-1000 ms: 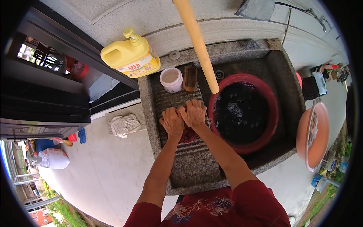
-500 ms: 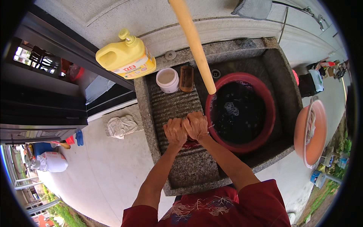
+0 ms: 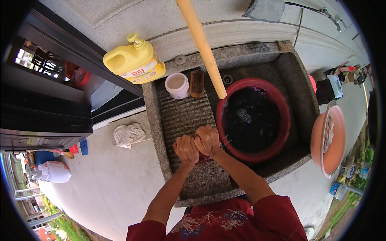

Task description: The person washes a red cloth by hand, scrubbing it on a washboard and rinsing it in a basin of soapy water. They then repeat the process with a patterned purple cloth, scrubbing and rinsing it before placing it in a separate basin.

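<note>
Both my hands are closed side by side on the ribbed stone washboard [image 3: 181,116] of a sink. My left hand [image 3: 186,150] and my right hand [image 3: 207,140] grip a wet dark red cloth [image 3: 204,158], mostly hidden beneath them. Just right of my right hand, thin streaks of water show against the rim of a red basin [image 3: 286,132]. Dark water with a patch of foam fills that basin. At the washboard's far end stand a white tub [image 3: 177,85] and a brown scrubbing brush [image 3: 197,84].
A yellow jug with a pump [image 3: 138,60] stands at the sink's far left corner. One wooden pole [image 3: 203,46] slants over the sink toward the basin. To the right is a pink basin [image 3: 335,140] holding cloth; a pale rag [image 3: 128,135] lies to the left.
My hands have drawn back toward me along the washboard, still closed on the cloth. The streaks of water beside my right hand have grown plainer.
</note>
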Action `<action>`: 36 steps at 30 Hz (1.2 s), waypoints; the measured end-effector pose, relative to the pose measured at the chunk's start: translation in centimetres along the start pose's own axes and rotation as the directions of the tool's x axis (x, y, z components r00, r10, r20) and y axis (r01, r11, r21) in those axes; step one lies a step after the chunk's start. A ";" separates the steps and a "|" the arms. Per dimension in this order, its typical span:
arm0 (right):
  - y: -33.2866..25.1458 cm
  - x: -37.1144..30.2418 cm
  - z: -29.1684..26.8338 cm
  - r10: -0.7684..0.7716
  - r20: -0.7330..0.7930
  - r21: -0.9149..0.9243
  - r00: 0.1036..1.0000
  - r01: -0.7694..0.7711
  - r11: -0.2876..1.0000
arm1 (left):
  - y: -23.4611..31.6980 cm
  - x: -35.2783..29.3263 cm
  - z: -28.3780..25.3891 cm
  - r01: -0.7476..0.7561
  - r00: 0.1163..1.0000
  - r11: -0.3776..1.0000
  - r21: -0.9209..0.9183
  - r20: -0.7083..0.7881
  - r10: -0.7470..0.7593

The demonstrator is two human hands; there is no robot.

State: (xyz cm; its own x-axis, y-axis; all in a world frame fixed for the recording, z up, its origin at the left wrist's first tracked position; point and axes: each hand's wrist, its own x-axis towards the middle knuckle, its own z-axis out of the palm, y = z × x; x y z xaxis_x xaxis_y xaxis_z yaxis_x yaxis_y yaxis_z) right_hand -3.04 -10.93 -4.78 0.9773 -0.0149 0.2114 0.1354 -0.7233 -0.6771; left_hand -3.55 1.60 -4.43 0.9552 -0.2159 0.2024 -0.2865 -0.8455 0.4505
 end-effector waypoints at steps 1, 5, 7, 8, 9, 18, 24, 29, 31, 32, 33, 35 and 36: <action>-0.2 2.1 0.6 0.059 0.024 -0.068 0.998 -0.057 0.996 | -0.9 1.5 0.5 -0.010 1.000 0.992 0.128 -0.020 0.013; -0.7 4.5 1.0 0.191 -0.094 -0.291 0.977 -0.210 0.933 | 0.0 5.7 0.7 0.212 0.962 0.957 0.197 -0.212 -0.170; -0.4 3.0 1.1 0.162 -0.002 -0.188 0.987 -0.160 0.969 | -1.5 3.3 1.6 0.392 0.916 0.912 -0.120 -0.041 -0.399; -0.3 0.4 0.8 0.115 0.082 -0.083 0.990 -0.109 0.991 | -2.7 1.3 1.3 0.542 0.839 0.782 -0.306 0.252 -0.483; -2.0 -3.0 -1.6 0.083 0.052 0.071 0.995 -0.087 0.994 | -1.9 -2.4 0.0 0.403 0.915 0.835 -0.375 0.142 -0.378; -0.5 1.2 0.8 0.072 0.123 -0.044 0.990 -0.067 0.997 | -1.2 0.1 1.2 -0.001 0.999 0.988 0.151 -0.047 0.008; -0.9 3.3 0.5 0.107 -0.015 -0.162 0.994 -0.108 0.981 | -0.1 2.4 0.9 0.322 0.946 0.932 0.165 -0.025 -0.322; -3.9 -6.8 -3.1 -0.106 -0.220 -0.022 0.970 0.104 0.994 | 3.2 -6.9 -2.7 0.003 0.984 0.999 -0.034 -0.180 -0.009; -3.2 -6.4 -2.5 -0.103 -0.167 -0.042 0.981 0.098 0.994 | 1.7 -5.7 -2.0 -0.119 0.978 0.992 -0.036 -0.178 0.111; -1.7 -4.5 -1.7 -0.108 -0.127 -0.044 0.986 0.103 0.994 | 1.2 -4.4 -0.8 -0.090 0.990 0.996 0.023 -0.103 0.092; -0.6 -2.6 -0.8 -0.106 -0.087 -0.042 0.990 0.103 0.994 | 0.6 -3.3 0.0 -0.016 0.999 0.999 0.045 -0.033 0.017; -0.3 0.0 0.1 0.067 0.005 -0.123 0.998 -0.066 0.990 | -0.1 -1.3 1.0 0.058 0.995 0.978 0.203 0.074 -0.075; 0.3 1.3 0.6 0.215 0.079 -0.150 0.973 -0.202 0.968 | -0.2 -0.2 1.5 0.038 0.991 0.947 0.320 0.109 -0.076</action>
State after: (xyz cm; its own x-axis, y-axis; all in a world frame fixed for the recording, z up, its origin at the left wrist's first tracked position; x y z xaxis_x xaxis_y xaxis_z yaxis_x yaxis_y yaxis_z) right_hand -1.63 -10.80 -5.14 0.9933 -0.1152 0.0042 -0.0904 -0.8007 -0.5922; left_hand -3.57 1.06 -5.87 0.9767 -0.2025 0.0715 -0.2115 -0.9648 0.1560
